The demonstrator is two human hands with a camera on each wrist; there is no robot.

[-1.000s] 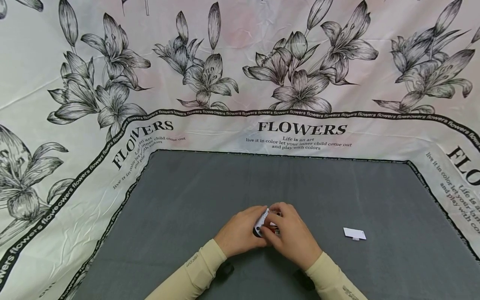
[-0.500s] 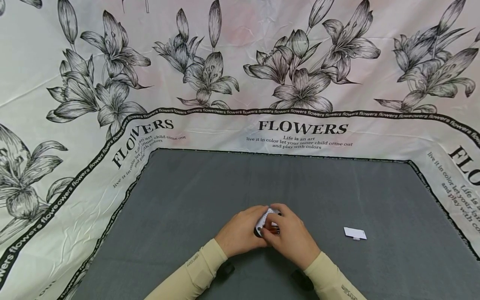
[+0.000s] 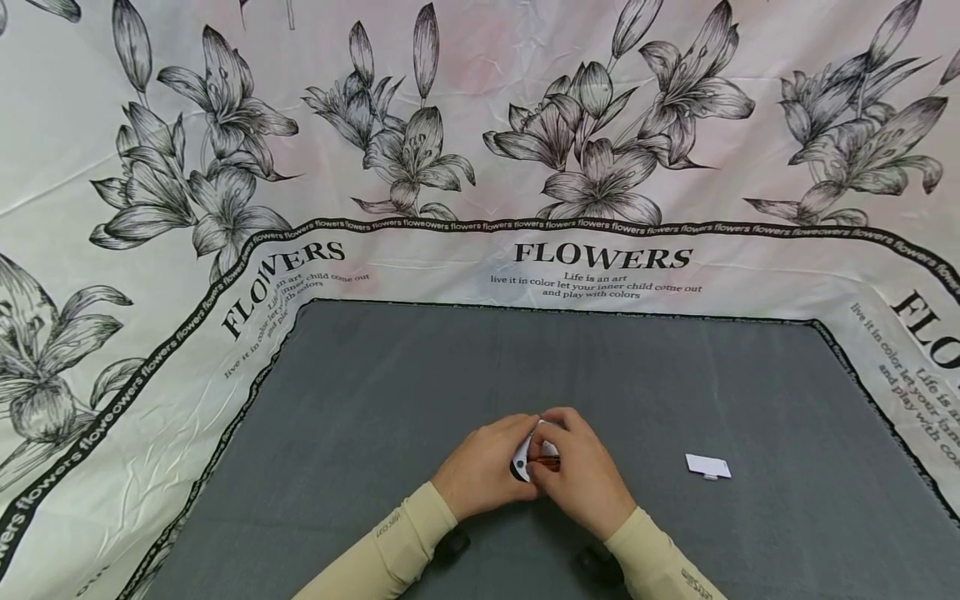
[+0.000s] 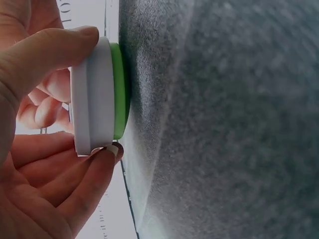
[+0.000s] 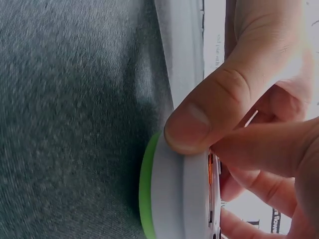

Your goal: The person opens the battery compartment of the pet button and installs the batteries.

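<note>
Both hands meet at the near centre of the grey felt mat (image 3: 675, 383), which lies on a white cloth printed with black lilies and the word FLOWERS (image 3: 480, 125).

Between the hands sits a small round white plastic device with a green band on one face (image 4: 94, 94). In the left wrist view the green face lies against the mat, and the white body stands proud of it.

The left hand (image 3: 480, 468) holds the device from its own side: the thumb lies curled over the upper edge of the white body and a fingertip (image 4: 107, 154) presses the lower edge, so the device sits pinched between them.

The right hand (image 3: 588, 479) closes on the opposite side. Its thumb (image 5: 199, 119) presses the rim of the white body just above the green band, and the remaining fingers curl behind the body. A thin orange-red part shows at the back edge of the device, under those fingers; what it is cannot be told.

A small white rectangular cover piece (image 3: 708, 467) lies flat on the mat, well apart to the right of the right hand.
</note>
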